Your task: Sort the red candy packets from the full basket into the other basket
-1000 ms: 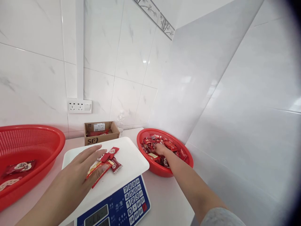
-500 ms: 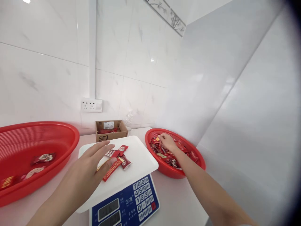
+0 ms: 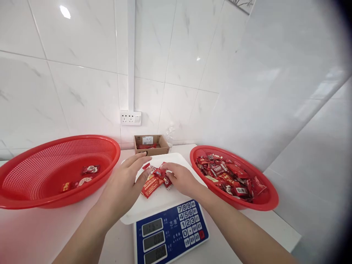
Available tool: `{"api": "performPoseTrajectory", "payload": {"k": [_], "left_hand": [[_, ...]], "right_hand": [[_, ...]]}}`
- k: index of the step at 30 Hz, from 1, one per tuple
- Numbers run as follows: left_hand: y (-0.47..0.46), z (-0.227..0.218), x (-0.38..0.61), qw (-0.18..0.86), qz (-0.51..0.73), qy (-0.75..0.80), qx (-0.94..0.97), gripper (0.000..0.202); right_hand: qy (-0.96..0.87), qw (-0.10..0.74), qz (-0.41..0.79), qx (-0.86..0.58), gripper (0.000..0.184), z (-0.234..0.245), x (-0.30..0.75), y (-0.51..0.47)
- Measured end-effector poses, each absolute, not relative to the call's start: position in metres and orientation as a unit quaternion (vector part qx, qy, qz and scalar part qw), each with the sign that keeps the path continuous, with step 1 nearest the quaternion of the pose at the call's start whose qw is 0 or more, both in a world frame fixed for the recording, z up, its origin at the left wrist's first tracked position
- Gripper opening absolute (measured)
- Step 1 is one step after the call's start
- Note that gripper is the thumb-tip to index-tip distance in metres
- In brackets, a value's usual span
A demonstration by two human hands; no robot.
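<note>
Red wrapped candies (image 3: 151,186) lie in a small pile on the white pan (image 3: 154,209) of a digital scale (image 3: 169,234). Over the pan's left side is my left hand (image 3: 125,185), fingers stretched and thumb apart, beside the pile and holding nothing. My right hand (image 3: 183,179) reaches in from the right, its fingertips closed on a small red candy packet (image 3: 158,173) above the pile. Parts of the pile are hidden behind my fingers. Below the pan, the scale's keypad and its displays face me.
At the right stands a red basket (image 3: 264,207) heaped with red candies. A larger red basket (image 3: 49,146) on the left holds several packets. Behind the scale are a cardboard box (image 3: 152,150) and a clear plastic bottle (image 3: 170,134), near the tiled wall (image 3: 165,99).
My right hand has moved left from the right basket to the scale pan with a candy packet. My left hand stays over the pan's left side. The view has shifted left.
</note>
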State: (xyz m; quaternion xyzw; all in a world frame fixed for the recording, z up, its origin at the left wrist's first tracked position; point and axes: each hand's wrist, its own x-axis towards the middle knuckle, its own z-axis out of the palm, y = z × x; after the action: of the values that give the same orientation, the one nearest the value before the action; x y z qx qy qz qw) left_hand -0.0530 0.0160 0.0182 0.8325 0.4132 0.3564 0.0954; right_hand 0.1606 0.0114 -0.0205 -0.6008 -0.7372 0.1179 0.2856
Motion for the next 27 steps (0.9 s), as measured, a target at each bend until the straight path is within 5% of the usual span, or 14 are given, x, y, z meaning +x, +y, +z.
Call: {"api": "performPoseTrajectory", "payload": {"k": [17,27], "left_hand": [[0.011,0.019,-0.052,0.112,0.350,0.412,0.834,0.034],[0.010,0.020,-0.051,0.110,0.356,0.406,0.834,0.034]], "right_hand": [[-0.737,0.216,0.149,-0.623,0.018,-0.022,0.167,-0.019],[-0.790,0.186,0.147,-0.566,0.045,-0.018,0.155,-0.013]]}}
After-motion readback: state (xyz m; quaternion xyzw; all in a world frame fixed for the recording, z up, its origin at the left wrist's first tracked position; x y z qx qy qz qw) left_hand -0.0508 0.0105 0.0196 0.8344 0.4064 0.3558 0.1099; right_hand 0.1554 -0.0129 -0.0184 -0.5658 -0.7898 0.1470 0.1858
